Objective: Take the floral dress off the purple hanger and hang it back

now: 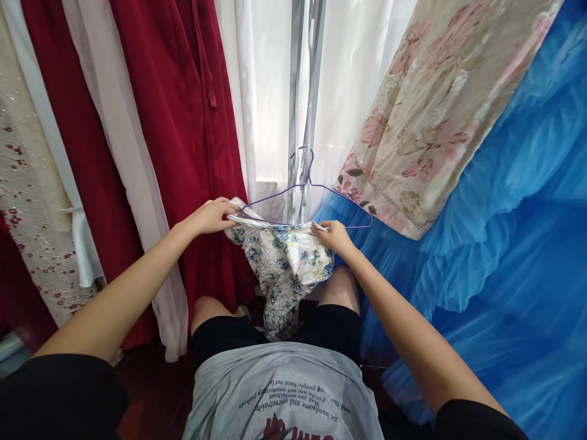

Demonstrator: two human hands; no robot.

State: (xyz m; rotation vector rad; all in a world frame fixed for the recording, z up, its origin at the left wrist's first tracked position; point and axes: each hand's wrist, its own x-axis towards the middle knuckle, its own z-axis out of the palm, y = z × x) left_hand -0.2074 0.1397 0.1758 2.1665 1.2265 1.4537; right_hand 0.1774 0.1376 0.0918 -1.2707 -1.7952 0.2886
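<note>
Between my hands hangs a white garment (287, 256) with blue and yellow flowers, its lower part bunched and falling between my knees. My left hand (213, 217) pinches the garment's top edge at its left end. At the right, my right hand (337, 237) grips the same edge with thumb and fingers closed. A purple wire hanger (275, 194) has its left end inside the garment's opening near my left fingers. Its right end sticks out bare past my right hand. The hanger's hook points up, in front of grey ribbons (294, 91); whether it catches on them I cannot tell.
Dark red cloth (178, 122) and pale cloth (110, 91) hang at the left. White curtain-like fabric (362, 73) is straight ahead. A beige floral cloth (413, 146) and a large blue tulle garment (527, 256) fill the right side. Dark floor (151, 391) shows below.
</note>
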